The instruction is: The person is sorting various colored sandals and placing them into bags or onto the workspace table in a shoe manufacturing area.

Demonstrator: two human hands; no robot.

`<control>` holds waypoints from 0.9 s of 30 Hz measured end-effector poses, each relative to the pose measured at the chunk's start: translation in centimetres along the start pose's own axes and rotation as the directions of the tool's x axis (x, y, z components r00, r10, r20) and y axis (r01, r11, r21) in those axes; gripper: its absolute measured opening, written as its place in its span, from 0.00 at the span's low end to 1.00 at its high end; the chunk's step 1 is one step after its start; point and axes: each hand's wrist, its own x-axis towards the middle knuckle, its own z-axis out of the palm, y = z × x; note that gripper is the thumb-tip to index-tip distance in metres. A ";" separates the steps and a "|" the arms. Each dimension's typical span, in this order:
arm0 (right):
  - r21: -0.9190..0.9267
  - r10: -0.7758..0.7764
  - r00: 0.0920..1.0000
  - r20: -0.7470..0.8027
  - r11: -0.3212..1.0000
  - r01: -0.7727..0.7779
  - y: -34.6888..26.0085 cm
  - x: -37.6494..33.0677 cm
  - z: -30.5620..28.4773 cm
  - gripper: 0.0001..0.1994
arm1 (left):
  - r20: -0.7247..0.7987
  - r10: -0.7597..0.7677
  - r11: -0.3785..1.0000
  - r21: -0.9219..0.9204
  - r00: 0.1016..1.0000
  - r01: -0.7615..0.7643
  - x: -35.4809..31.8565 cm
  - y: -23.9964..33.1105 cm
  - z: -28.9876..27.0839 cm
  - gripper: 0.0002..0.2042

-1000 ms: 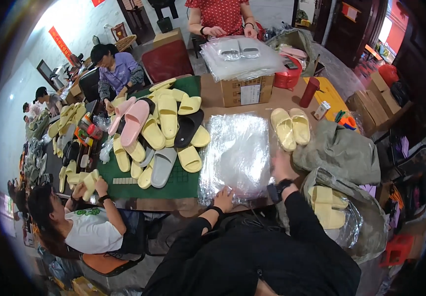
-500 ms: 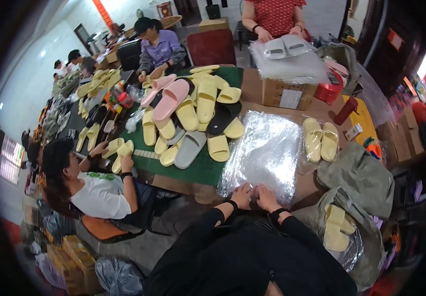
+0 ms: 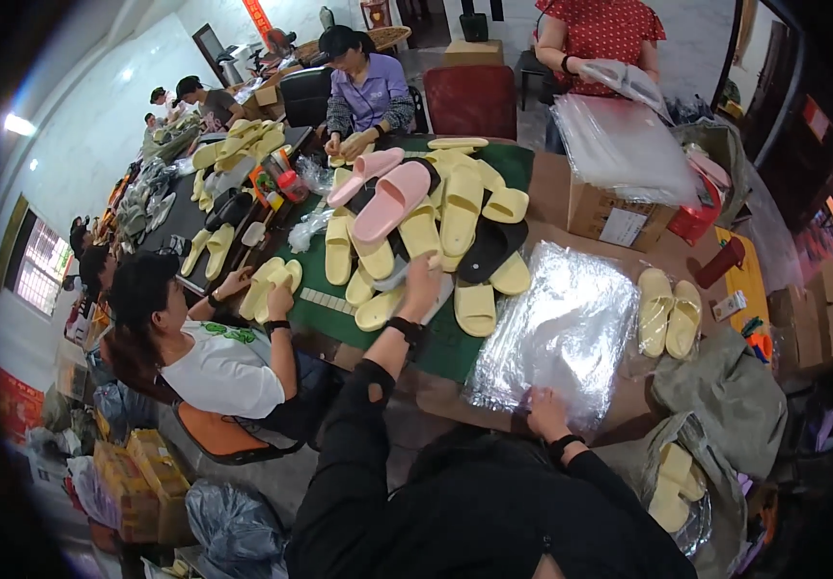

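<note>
Fingers (image 3: pixel 426 262) of the L hand (image 3: pixel 423 284) are down at the near side of the slipper pile, over a grey slipper (image 3: pixel 441 298); can't tell from this angle if they're clamped on it or just touching, tbh; R hand (image 3: pixel 547 413) is at the near edge of the clear bags (image 3: pixel 556 328), fingers on the plastic, but can't tell if they've pinched any; bags lie flat in a shiny stack on the brown table (image 3: pixel 553 210), R of the pile.

Pile sits on a green mat (image 3: pixel 443 359); mostly yellow slippers (image 3: pixel 462 214), plus pink ones (image 3: pixel 395 205) on top & a black one (image 3: pixel 495 251) on the R side; R of the bags there's a yellow pair (image 3: pixel 655 311) in clear wrap, w/ a red flask (image 3: pixel 721 261) & small carton (image 3: pixel 728 307) near it; grey-green cloth (image 3: pixel 725 386) lies at the table's R end, & an open sack (image 3: pixel 715 463) below it has more yellow slippers inside.

Co-worker in white (image 3: pixel 228 372), on the L, holds yellow slippers in both hands; co-worker in red dots (image 3: pixel 604 43), far side, has a wrapped grey slipper (image 3: pixel 626 79) above a cardboard box (image 3: pixel 598 214) topped w/ more clear bags.
</note>
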 end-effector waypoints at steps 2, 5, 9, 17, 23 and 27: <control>0.067 0.010 0.993 0.121 0.998 -0.018 -1.2 0.1 -1.0 0.27 | -0.151 0.070 0.997 0.034 0.986 -0.066 3.4 -2.5 -4.0 0.18; 0.099 0.041 0.994 0.101 0.994 -0.051 -0.1 0.4 0.6 0.29 | -0.271 0.155 0.913 0.407 0.950 -0.033 7.4 -0.8 -6.1 0.24; 0.122 0.131 0.982 0.137 0.982 -0.148 -0.1 0.6 1.4 0.35 | -0.399 -0.246 0.830 0.385 0.884 0.404 10.9 -1.2 -6.7 0.30; 0.112 0.183 0.972 0.150 0.973 -0.201 -1.6 0.7 0.6 0.29 | 0.092 -0.676 0.578 -0.549 0.731 0.604 13.4 -9.8 -7.6 0.26; 0.067 0.217 0.952 0.217 0.969 -0.236 -2.2 0.9 0.5 0.33 | 0.214 -0.402 0.306 -0.885 0.890 0.351 13.8 -6.7 -9.5 0.12; 0.092 0.183 0.959 0.218 0.974 -0.207 -1.7 1.2 1.3 0.35 | 0.100 -0.345 0.261 -0.945 0.933 0.198 14.0 -3.1 -11.2 0.15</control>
